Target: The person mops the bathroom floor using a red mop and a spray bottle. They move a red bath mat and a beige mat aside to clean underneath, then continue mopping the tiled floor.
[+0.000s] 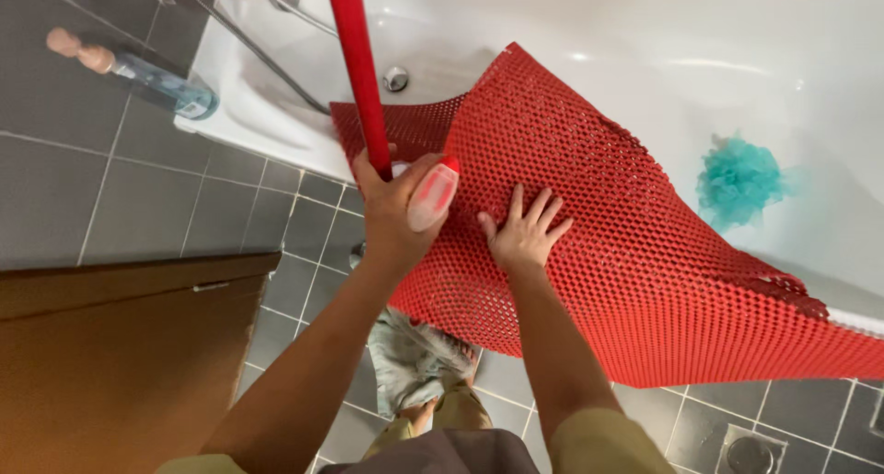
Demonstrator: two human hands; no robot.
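The red perforated mat (635, 244) drapes over the white bathtub rim (267, 115), one end hanging toward the grey tiled floor (138, 198). It appears soft, light and floppy; grasping an edge would suit it. The right hand (525, 235) lies flat on it, fingers spread, gripping nothing. The left hand (396, 212) closes around a red pole (359, 69) and a small pink bottle (433, 195) with a red cap. A clear blue bottle (157, 80) lies on the rim.
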